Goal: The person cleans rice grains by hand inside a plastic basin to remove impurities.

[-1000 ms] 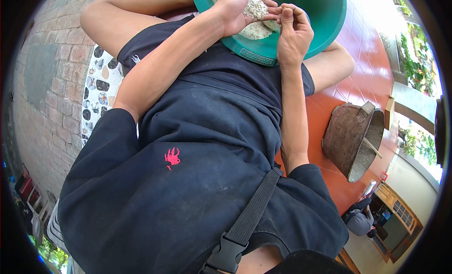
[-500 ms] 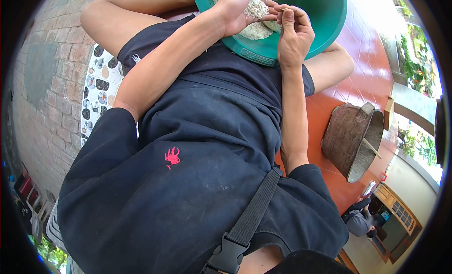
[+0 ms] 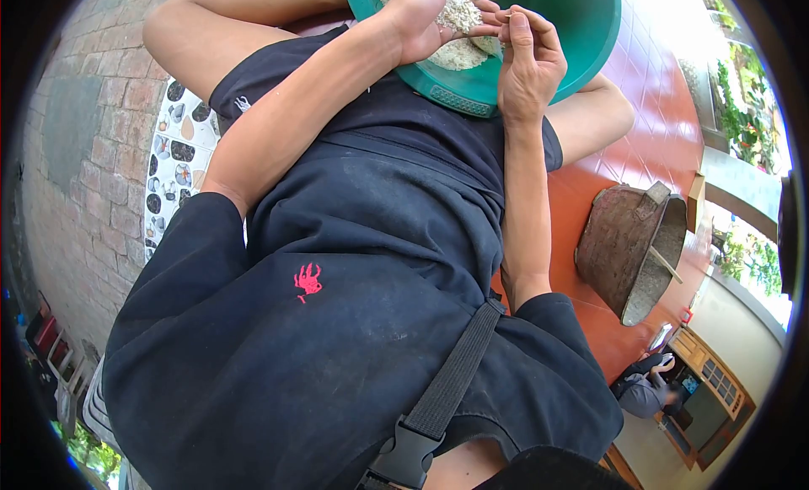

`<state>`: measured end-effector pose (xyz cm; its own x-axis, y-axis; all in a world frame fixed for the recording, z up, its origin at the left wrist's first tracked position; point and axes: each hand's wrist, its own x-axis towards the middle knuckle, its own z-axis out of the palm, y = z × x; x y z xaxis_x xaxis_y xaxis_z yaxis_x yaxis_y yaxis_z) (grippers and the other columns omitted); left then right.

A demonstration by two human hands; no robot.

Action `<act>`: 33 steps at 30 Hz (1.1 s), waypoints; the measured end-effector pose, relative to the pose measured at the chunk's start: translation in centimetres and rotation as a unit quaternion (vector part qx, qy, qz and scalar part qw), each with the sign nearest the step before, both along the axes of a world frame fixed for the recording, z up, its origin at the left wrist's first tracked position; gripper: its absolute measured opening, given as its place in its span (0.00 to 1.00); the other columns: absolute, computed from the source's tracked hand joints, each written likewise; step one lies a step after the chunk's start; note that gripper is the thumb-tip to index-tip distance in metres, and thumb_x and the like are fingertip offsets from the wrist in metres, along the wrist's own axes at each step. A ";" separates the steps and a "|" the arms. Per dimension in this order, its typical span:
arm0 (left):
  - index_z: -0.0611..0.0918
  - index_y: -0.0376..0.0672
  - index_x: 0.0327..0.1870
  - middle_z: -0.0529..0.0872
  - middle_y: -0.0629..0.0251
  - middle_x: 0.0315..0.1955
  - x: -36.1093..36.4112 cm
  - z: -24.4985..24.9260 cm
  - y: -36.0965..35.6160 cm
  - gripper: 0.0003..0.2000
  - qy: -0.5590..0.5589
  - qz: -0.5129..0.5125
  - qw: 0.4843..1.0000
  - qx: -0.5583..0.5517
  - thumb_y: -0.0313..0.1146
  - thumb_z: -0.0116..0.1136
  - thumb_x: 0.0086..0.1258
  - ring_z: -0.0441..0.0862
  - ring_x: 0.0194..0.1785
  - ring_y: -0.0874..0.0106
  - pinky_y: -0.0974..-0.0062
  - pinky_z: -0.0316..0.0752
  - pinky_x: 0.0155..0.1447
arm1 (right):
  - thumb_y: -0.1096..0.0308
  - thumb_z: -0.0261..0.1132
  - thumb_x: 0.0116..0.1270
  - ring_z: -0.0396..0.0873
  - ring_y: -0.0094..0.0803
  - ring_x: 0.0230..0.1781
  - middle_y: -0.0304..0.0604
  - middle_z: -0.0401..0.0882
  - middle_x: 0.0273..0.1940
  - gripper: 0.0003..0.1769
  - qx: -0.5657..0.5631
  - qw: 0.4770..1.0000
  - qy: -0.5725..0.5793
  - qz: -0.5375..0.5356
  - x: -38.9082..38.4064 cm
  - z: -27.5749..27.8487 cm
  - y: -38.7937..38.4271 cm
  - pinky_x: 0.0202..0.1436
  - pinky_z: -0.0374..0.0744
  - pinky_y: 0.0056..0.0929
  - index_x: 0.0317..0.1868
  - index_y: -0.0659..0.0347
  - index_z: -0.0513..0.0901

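My left hand (image 3: 419, 22) is palm up over a green plastic basin (image 3: 594, 35), its fingers stretched to the right. A small heap of white rice grains (image 3: 459, 15) lies on its palm and fingers. Beside those fingertips, my right hand (image 3: 531, 69) is closed in a pinch, thumb against the fingers; whatever is between them is too small to make out. More rice (image 3: 458, 55) lies in the basin below both hands. The basin rests across my lap between my bent legs, and its far side is cut off by the frame's top edge.
A large brown mortar-like vessel (image 3: 619, 237) with a stick in it lies to the right on red tiles (image 3: 581, 296). Brick paving (image 3: 118, 153) and a pebbled edge (image 3: 181, 144) run along the left. Another person (image 3: 645, 393) is in the background at lower right.
My right hand's thumb and fingers have shifted slightly, still pinched beside the left fingertips. My left hand stays in place with the rice. The background person's arm has moved.
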<state>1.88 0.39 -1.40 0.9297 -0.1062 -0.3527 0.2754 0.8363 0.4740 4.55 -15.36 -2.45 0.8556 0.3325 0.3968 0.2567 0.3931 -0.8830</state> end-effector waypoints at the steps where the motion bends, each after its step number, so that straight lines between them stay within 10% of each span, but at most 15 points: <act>1: 0.77 0.23 0.56 0.86 0.45 0.47 -0.1 0.1 0.0 0.30 0.002 -0.004 1.000 -0.002 0.47 0.29 0.90 0.88 0.48 0.57 0.65 0.86 0.58 | 0.72 0.65 0.80 0.89 0.36 0.42 0.52 0.89 0.42 0.10 0.007 1.000 0.001 0.001 0.0 0.0 0.0 0.47 0.90 0.33 0.51 0.73 0.84; 4: 0.76 0.22 0.56 0.86 0.45 0.46 0.1 -0.5 0.1 0.30 -0.012 -0.004 1.000 -0.005 0.47 0.29 0.90 0.88 0.48 0.57 0.64 0.86 0.57 | 0.72 0.66 0.79 0.81 0.23 0.42 0.43 0.87 0.41 0.11 0.002 1.000 0.022 0.014 -0.6 0.5 -0.1 0.54 0.82 0.21 0.55 0.70 0.84; 23: 0.77 0.23 0.55 0.86 0.45 0.45 0.1 -0.2 0.0 0.28 0.002 0.009 1.000 0.003 0.46 0.30 0.90 0.88 0.48 0.56 0.63 0.86 0.58 | 0.72 0.67 0.78 0.81 0.22 0.39 0.41 0.87 0.39 0.10 0.017 0.999 0.036 0.011 0.1 0.0 -0.3 0.50 0.81 0.20 0.54 0.70 0.86; 28: 0.77 0.25 0.53 0.87 0.44 0.44 0.5 -0.9 0.2 0.28 -0.010 -0.022 1.000 -0.018 0.46 0.31 0.89 0.88 0.47 0.53 0.59 0.85 0.59 | 0.67 0.71 0.75 0.81 0.22 0.36 0.40 0.88 0.38 0.12 -0.195 0.911 -0.105 -0.349 1.0 0.4 -1.1 0.42 0.79 0.20 0.49 0.69 0.88; 33: 0.77 0.24 0.54 0.87 0.44 0.45 0.7 -1.6 0.2 0.28 -0.020 -0.026 0.999 -0.035 0.47 0.31 0.89 0.88 0.47 0.54 0.59 0.85 0.59 | 0.64 0.74 0.73 0.72 0.21 0.30 0.36 0.85 0.34 0.12 -0.222 0.887 -0.109 -0.390 0.9 0.0 -1.3 0.35 0.72 0.23 0.45 0.67 0.90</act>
